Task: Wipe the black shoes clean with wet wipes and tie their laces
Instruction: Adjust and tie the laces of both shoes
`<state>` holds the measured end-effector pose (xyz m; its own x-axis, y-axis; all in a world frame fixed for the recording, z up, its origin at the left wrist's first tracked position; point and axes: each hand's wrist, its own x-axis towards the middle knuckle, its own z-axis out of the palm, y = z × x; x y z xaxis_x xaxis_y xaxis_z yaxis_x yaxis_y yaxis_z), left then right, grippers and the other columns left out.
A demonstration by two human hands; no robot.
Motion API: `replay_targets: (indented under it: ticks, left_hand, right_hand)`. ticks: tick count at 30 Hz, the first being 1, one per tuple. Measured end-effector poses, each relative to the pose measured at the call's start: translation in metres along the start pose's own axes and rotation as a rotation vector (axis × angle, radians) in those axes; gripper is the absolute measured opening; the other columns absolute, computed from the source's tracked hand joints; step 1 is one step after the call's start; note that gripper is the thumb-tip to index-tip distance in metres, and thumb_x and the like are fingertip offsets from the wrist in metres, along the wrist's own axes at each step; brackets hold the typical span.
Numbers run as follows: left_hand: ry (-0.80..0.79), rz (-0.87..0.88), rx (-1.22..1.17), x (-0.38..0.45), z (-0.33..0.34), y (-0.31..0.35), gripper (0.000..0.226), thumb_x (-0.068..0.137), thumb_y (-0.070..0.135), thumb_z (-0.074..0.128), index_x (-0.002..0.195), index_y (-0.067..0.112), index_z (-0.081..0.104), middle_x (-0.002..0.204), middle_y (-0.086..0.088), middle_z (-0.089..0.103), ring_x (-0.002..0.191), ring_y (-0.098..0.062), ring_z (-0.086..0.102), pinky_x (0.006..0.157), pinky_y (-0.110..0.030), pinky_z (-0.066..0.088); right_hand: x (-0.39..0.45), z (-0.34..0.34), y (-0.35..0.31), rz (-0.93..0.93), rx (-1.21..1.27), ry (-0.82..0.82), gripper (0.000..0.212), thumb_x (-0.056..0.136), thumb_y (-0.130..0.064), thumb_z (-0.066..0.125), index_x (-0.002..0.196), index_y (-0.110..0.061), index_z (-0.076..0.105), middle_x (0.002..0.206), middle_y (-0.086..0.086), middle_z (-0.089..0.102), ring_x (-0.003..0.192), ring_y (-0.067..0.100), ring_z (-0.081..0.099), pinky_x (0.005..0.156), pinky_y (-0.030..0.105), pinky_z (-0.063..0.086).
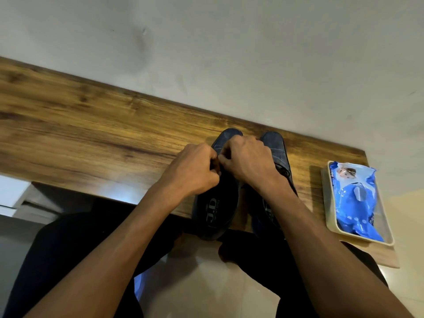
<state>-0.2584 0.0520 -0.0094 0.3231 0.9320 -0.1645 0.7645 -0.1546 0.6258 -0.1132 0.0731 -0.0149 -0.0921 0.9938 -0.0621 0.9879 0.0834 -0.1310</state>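
Two black shoes stand side by side on the wooden table (91,125), toes toward the wall, heels over the near edge. Over the lace area of the left shoe (218,210), my left hand (195,171) and my right hand (247,159) meet with curled fingers. Both pinch its lace, which is mostly hidden between the fingertips. My right forearm crosses over the right shoe (275,145), hiding its middle. A blue pack of wet wipes (358,198) lies to the right.
The wipes pack sits in a shallow cream tray (387,235) at the table's right end. A grey wall runs right behind the shoes' toes. My dark-trousered legs and a pale tiled floor are below the table edge.
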Motion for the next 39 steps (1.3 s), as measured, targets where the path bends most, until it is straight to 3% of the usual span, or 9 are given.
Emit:
replay_targets:
  ticks: [5,9,13,16,23,29,32,36,39]
  left_hand:
    - [-0.058,-0.044,-0.015,0.004,0.0,0.001,0.009,0.082,0.014,0.062,0.077,0.01,0.069,0.069,-0.006,0.065,0.063,-0.024,0.062,0.051,-0.035,0.045]
    - [-0.14,-0.152,-0.159,0.006,-0.001,0.005,0.02,0.084,0.012,0.055,0.079,-0.004,0.067,0.068,-0.014,0.063,0.06,-0.025,0.055,0.056,-0.035,0.04]
    - [-0.191,-0.28,-0.398,0.009,-0.004,0.01,0.02,0.09,0.008,0.055,0.079,0.001,0.07,0.056,-0.003,0.06,0.043,-0.014,0.05,0.038,-0.018,0.032]
    - [-0.206,-0.333,-0.562,0.012,-0.004,0.009,0.023,0.095,0.005,0.052,0.082,0.003,0.07,0.051,0.001,0.06,0.04,-0.011,0.051,0.035,-0.02,0.026]
    - [-0.215,-0.391,-0.855,0.015,0.007,0.012,0.019,0.097,0.005,0.056,0.098,-0.002,0.074,0.058,0.001,0.062,0.044,-0.008,0.052,0.034,-0.018,0.029]
    - [-0.213,-0.337,-0.899,0.017,0.016,0.012,0.019,0.099,0.009,0.058,0.102,0.001,0.075,0.06,0.001,0.061,0.044,-0.007,0.049,0.034,-0.018,0.027]
    - [-0.187,-0.297,-0.855,0.017,0.021,0.011,0.018,0.099,0.009,0.058,0.103,0.005,0.075,0.06,0.001,0.06,0.043,-0.007,0.048,0.032,-0.018,0.027]
    - [-0.162,-0.199,-0.686,0.016,0.022,0.01,0.016,0.1,0.013,0.06,0.098,0.012,0.075,0.058,0.0,0.058,0.042,-0.007,0.048,0.034,-0.019,0.03]
    - [-0.136,-0.106,-0.56,0.016,0.021,0.011,0.018,0.1,0.014,0.059,0.094,0.014,0.076,0.06,0.0,0.059,0.045,-0.007,0.05,0.042,-0.016,0.038]
  right_hand:
    - [0.001,-0.003,0.011,0.049,0.305,0.026,0.019,0.094,-0.03,0.061,0.084,-0.016,0.069,0.082,0.001,0.072,0.078,0.02,0.068,0.071,0.041,0.058]
    - [-0.006,-0.01,0.02,0.081,0.642,0.011,0.006,0.095,-0.019,0.064,0.097,-0.024,0.065,0.076,-0.007,0.075,0.068,0.003,0.068,0.061,0.019,0.052]
    - [-0.019,-0.018,0.039,-0.059,0.43,-0.044,0.022,0.096,-0.013,0.056,0.098,-0.023,0.075,0.094,-0.009,0.075,0.075,0.003,0.066,0.064,0.014,0.045]
    - [-0.03,-0.021,0.053,-0.114,0.256,-0.072,0.027,0.093,-0.013,0.055,0.108,-0.019,0.076,0.104,-0.004,0.075,0.09,0.01,0.068,0.075,0.017,0.045]
    - [-0.057,-0.024,0.065,-0.251,0.058,-0.046,0.02,0.094,-0.043,0.062,0.086,-0.026,0.068,0.086,-0.007,0.055,0.08,0.011,0.053,0.074,0.033,0.046]
    - [-0.068,-0.014,0.05,-0.357,0.183,-0.1,0.016,0.098,-0.037,0.054,0.096,-0.026,0.065,0.083,-0.004,0.068,0.078,0.018,0.061,0.078,0.036,0.044]
    - [-0.067,-0.014,0.044,-0.374,0.257,-0.097,0.015,0.1,-0.03,0.055,0.098,-0.022,0.068,0.08,-0.007,0.064,0.071,0.012,0.054,0.069,0.026,0.034]
    - [-0.061,-0.021,0.052,-0.235,0.501,-0.024,0.019,0.102,-0.031,0.053,0.098,-0.024,0.071,0.077,-0.01,0.067,0.063,0.007,0.058,0.053,0.02,0.04]
    - [-0.05,-0.019,0.062,-0.146,0.524,0.055,0.02,0.102,-0.03,0.054,0.096,-0.023,0.072,0.08,-0.015,0.068,0.068,-0.001,0.06,0.056,0.014,0.039]
